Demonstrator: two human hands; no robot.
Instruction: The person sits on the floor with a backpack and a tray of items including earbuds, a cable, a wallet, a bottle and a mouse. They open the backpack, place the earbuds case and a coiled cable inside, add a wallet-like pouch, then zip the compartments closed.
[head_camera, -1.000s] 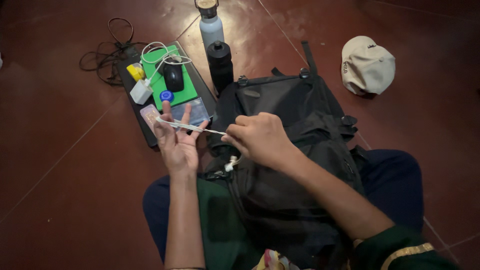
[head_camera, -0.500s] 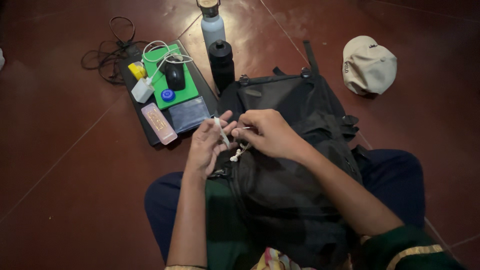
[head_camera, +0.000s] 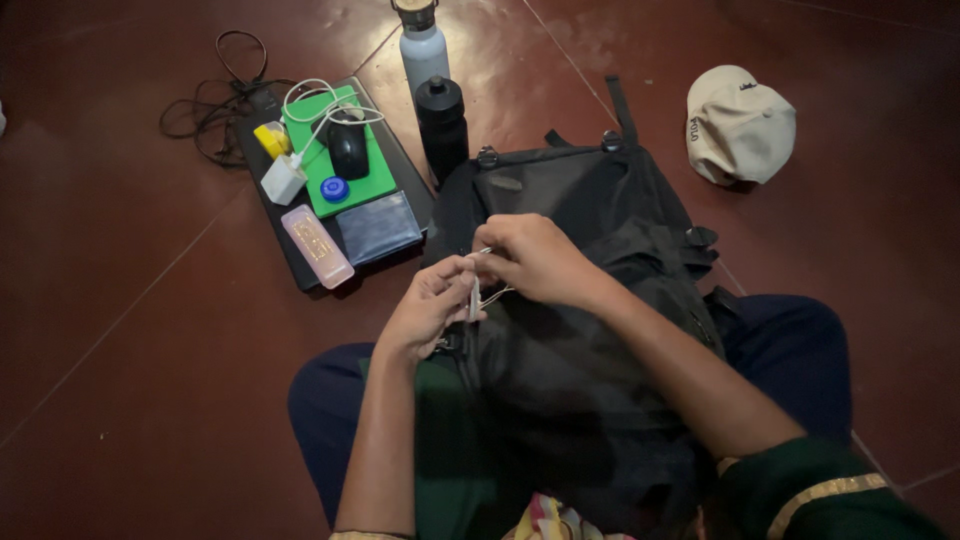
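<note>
Both hands now together over the black backpack (head_camera: 590, 330) on the lap; a second ago the left hand (head_camera: 432, 305) was spread wide out left with the white cord (head_camera: 474, 297) stretched across it. Cord now bunched short between them, so it looks mostly wound up. Left hand's grip pinches the bundle, right hand (head_camera: 535, 260) grasps the strand end. Farther left on the floor: pink case (head_camera: 316, 245), green pad (head_camera: 345, 172) with black mouse (head_camera: 348, 152), white charger (head_camera: 282, 180). Far: two bottles (head_camera: 432, 85), beige cap (head_camera: 738, 125) right. Nothing blocks the hands.

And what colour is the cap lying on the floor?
Cream-white cap, seen in the head view.
</note>
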